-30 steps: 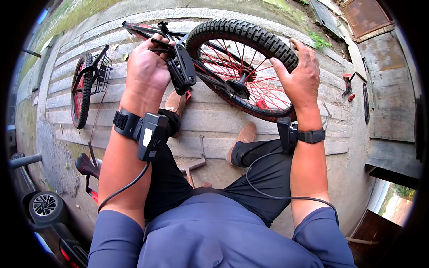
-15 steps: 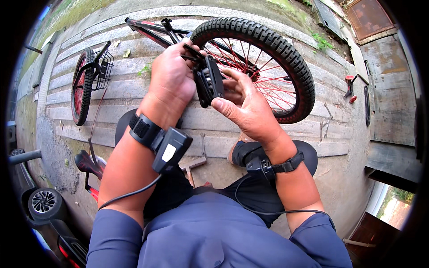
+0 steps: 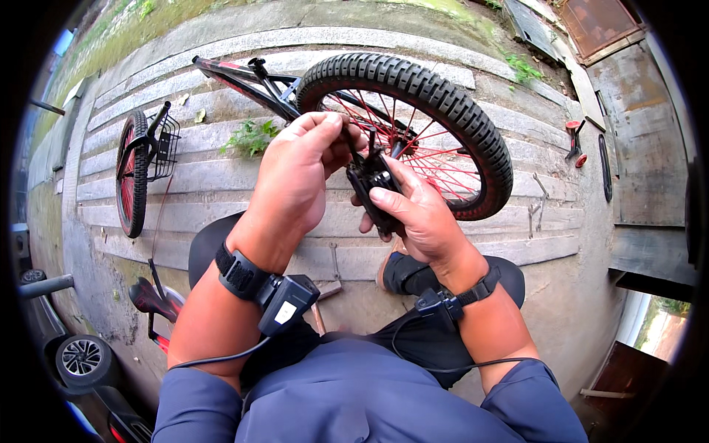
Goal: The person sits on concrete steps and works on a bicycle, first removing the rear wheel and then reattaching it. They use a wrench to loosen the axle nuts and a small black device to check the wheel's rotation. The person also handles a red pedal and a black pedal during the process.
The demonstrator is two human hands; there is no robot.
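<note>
A black folding multi-tool [image 3: 375, 193] is between my hands in front of the bicycle. My right hand [image 3: 410, 210] is closed round its body, thumb across the front. My left hand [image 3: 299, 166] is closed at its upper end, fingertips pinching a slim black piece that seems part of the tool. Just behind them a bicycle rear wheel [image 3: 493, 159] with a knobby tyre and red spokes lies on the paving, joined to a black and red frame [image 3: 229, 74].
A front wheel with a basket [image 3: 127, 173] stands at left, a saddle [image 3: 148, 299] below it. A hammer [image 3: 319, 316] lies between my legs. A pump-like red and black tool [image 3: 573, 142] and sticks [image 3: 538, 199] lie at right. A car [image 3: 86, 358] is at lower left, metal panels [image 3: 631, 148] at right.
My right hand has left the tyre and taken the multi-tool's body. My left hand has moved rightward and down, from gripping the whole tool to pinching at its upper end.
</note>
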